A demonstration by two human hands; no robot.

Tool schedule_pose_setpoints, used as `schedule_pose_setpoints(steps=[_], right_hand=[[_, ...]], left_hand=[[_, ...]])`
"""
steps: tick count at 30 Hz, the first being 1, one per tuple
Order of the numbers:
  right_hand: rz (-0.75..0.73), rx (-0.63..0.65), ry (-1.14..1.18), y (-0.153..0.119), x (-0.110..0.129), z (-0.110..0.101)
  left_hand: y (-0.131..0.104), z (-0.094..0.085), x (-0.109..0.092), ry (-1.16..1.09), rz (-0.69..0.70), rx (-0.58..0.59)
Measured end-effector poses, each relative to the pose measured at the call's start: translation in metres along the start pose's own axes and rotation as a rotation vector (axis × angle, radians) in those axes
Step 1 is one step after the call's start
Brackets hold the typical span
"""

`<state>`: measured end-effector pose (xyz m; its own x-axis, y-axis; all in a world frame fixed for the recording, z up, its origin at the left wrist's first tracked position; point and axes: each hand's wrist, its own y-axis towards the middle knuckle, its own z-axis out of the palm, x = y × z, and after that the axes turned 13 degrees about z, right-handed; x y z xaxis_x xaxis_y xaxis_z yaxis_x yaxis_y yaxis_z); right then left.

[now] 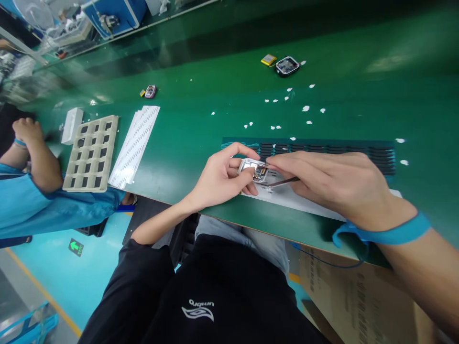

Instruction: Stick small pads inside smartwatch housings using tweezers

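Note:
Between the thumb and fingers of my left hand (224,177) is an open watch case (247,166), white-rimmed, with its small electronics facing up. My right hand (322,179) is closed around a pair of tweezers (285,182), whose tips reach to the lower right edge of the case. The fingertips of my right hand also come close to the case's right side and hide part of it. Under both hands lie a white sheet (304,203) with small dark marks and a dark strip sheet (380,160) with rows of black pieces.
Farther back sit another open watch case (287,66) with a yellow battery (268,59), and a smaller one (150,91). White scraps (306,108) dot the green bench. Left are printed strips (134,145) and a beige compartment tray (91,153), near another person's arms (43,157).

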<state>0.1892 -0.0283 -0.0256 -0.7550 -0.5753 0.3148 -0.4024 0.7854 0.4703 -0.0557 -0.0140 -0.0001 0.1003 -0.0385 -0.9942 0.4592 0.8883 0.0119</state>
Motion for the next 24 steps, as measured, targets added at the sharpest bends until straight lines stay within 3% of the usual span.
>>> schedule_pose_setpoints(steps=[5,10,13,19,24], right_hand=[[-0.152,-0.075,-0.131,-0.004,0.000,0.007],[-0.144,-0.096,-0.150,-0.004,0.003,0.005],[-0.150,-0.121,-0.053,-0.001,0.008,0.004],[0.097,-0.139,0.149,0.007,0.021,0.012],[0.338,-0.003,0.422,0.014,0.027,0.009]], left_hand=[[-0.004,0.008,0.009,-0.029,0.016,-0.064],[-0.004,0.017,0.015,-0.040,0.079,-0.185],[-0.002,0.017,0.021,-0.023,0.132,-0.193],[-0.003,0.009,0.030,0.058,0.328,-0.129],[-0.007,0.011,0.028,0.225,0.386,-0.070]])
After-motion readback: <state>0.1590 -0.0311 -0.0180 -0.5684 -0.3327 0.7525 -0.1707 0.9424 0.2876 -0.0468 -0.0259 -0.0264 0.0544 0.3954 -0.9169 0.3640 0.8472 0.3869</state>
